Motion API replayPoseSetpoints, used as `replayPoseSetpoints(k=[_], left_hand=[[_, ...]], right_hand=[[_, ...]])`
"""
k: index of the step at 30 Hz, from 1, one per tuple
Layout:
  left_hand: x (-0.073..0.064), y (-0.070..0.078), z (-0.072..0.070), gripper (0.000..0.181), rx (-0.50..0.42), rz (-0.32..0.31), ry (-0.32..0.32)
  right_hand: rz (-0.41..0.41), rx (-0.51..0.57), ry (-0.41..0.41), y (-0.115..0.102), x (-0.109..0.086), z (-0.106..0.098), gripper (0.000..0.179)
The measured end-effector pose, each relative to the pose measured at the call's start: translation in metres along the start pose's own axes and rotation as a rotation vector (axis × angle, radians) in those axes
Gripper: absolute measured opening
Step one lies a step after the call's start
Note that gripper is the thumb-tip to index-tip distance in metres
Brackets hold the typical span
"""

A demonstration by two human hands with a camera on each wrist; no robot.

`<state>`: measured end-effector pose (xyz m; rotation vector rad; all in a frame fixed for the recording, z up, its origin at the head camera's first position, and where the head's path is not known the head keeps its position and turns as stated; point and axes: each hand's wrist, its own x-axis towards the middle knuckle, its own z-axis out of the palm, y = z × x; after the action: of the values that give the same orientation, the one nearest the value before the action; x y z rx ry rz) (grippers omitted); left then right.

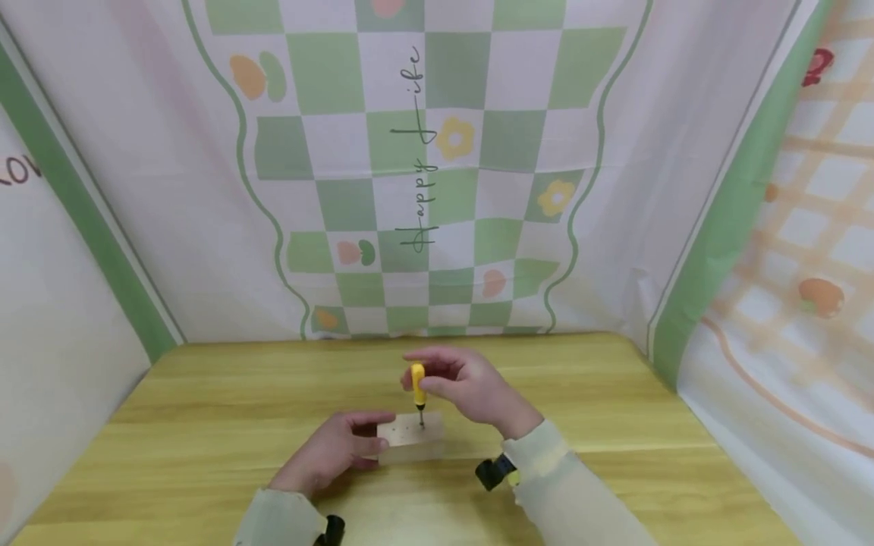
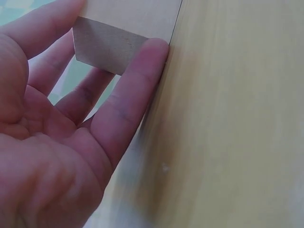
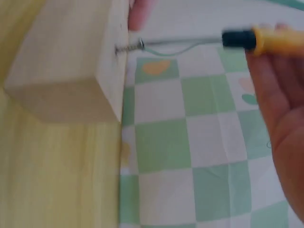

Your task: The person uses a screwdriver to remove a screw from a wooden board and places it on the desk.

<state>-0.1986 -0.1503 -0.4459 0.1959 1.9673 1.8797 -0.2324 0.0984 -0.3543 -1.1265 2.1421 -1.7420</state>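
Observation:
A pale wooden block [image 1: 410, 453] lies on the table, with several small dark spots along its top face. At its left end my left hand [image 1: 334, 451] grips it, fingertips on opposite sides, as the left wrist view shows on the block's end [image 2: 107, 45]. My right hand [image 1: 478, 390] holds a yellow-handled screwdriver [image 1: 418, 381] upright over the block's right part. In the right wrist view, a screw [image 3: 129, 48] stands partly out of the block, and the screwdriver's shaft [image 3: 185, 42] meets its head. Some right fingers are hidden behind the handle.
The wood-grain table [image 1: 614, 409] extends on both sides of the block. Behind it hangs a green-and-white checked cloth [image 1: 457, 193] with printed lettering, and further cloths [image 1: 812, 250] hang at the sides. Each wrist carries a black device [image 1: 493, 474].

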Motion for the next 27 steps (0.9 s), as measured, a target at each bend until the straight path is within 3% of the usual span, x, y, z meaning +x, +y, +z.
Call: replayPoseSetpoints(k=[8,13,21,27], left_hand=[[0.002,-0.002,-0.002,0.046,-0.001,-0.007,0.001],[0.002,-0.001,-0.002,0.046,-0.003,-0.002,-0.004],[0.000,-0.001,0.000,0.047,-0.009,-0.001,-0.005],[0.000,-0.001,-0.001,0.046,0.015,-0.005,0.004]], right_hand=[[0.004,-0.049,-0.215,-0.003,0.012,-0.015,0.030],[0.011,-0.035,-0.284,-0.006,0.018,-0.019,0.023],[0.099,-0.006,-0.208,0.001,0.023,-0.021,0.021],[0.116,0.065,-0.133,0.008,0.025,-0.019,0.023]])
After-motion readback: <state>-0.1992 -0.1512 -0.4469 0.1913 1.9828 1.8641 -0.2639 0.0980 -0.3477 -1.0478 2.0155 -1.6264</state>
